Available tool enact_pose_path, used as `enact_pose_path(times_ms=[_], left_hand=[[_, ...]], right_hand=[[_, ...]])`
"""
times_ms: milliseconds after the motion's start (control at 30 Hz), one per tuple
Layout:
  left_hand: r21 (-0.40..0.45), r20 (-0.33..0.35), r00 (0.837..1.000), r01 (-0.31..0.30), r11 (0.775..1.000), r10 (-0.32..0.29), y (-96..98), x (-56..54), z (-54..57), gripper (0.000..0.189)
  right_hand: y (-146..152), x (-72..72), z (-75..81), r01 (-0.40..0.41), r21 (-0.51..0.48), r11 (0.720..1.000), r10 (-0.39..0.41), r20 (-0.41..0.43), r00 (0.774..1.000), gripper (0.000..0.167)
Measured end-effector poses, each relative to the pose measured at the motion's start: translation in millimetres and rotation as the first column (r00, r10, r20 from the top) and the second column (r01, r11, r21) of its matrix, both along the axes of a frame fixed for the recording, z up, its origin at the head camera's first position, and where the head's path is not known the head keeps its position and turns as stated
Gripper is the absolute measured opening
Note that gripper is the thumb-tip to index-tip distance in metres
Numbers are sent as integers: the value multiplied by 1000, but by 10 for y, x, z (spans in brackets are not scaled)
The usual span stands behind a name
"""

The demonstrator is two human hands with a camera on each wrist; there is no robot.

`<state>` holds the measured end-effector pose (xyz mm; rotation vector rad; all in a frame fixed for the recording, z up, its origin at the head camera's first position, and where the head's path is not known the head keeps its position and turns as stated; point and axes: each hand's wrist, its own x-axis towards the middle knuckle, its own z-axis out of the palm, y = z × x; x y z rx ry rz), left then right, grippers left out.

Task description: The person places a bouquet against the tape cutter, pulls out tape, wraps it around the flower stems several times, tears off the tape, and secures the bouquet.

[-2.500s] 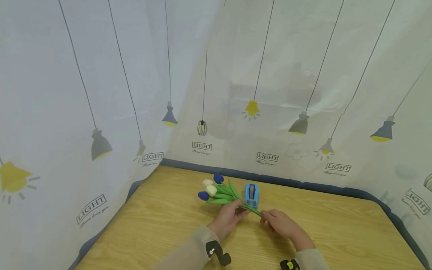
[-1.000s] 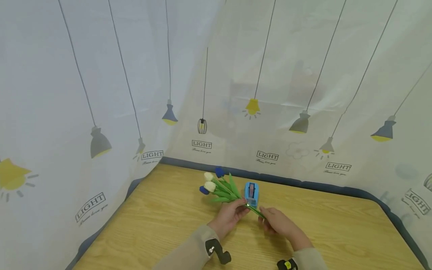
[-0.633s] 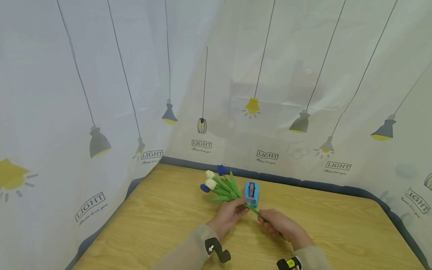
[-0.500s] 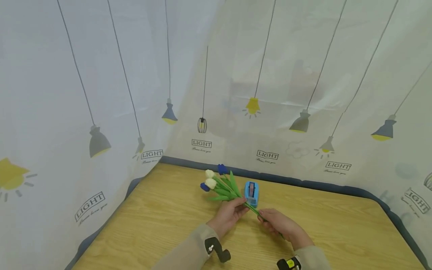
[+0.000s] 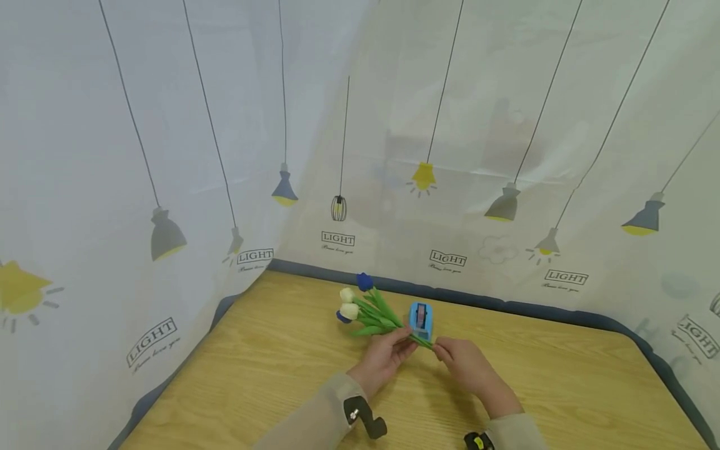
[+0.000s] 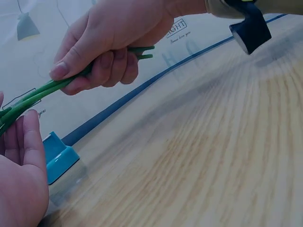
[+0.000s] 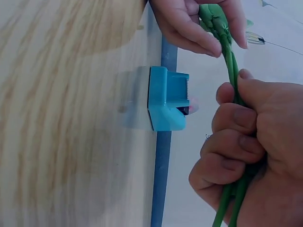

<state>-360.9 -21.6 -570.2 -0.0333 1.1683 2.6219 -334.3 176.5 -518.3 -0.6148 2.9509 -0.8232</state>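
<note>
The hands (image 5: 464, 362) partly hide the tulip stems (image 7: 231, 66) they grip.

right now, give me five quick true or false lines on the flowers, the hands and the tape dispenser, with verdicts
1. The left hand and right hand both hold the green stems. True.
2. The tape dispenser is red. False: it is blue.
3. The tape dispenser stands on the wooden table. True.
4. The right hand touches the tape dispenser. False: it grips the green stems.
5. White flowers and blue flowers show. True.
</note>
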Motion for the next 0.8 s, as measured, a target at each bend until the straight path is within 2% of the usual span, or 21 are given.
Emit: enact_pose_path(times_ms=[167, 333, 400, 567, 700, 800], left_hand=[[31, 23, 1000, -13, 999, 12, 63, -1, -4, 5], [7, 35, 998, -51, 999, 51, 109, -36, -26, 26], [-10, 36, 997, -67, 998, 68, 114, -46, -28, 24], [-49, 46, 994, -99, 994, 101, 110, -30, -15, 7], [-78, 51, 993, -100, 992, 104, 109, -9, 1, 9], [-95, 47, 993, -104, 990, 108, 104, 7, 14, 10]], right_hand=[[-10, -22, -19, 14, 20, 1000, -13, -66, 998, 25], [2, -45, -47, 6, 28, 1000, -4, -82, 997, 22], [6, -50, -46, 2, 38, 999, 1, -79, 997, 21], [2, -19, -2, -9, 46, 999, 11, -56, 998, 24], [0, 8, 21, 16, 7, 1000, -16, 15, 1000, 26], [8, 15, 8, 46, -76, 996, -34, 150, 988, 32]])
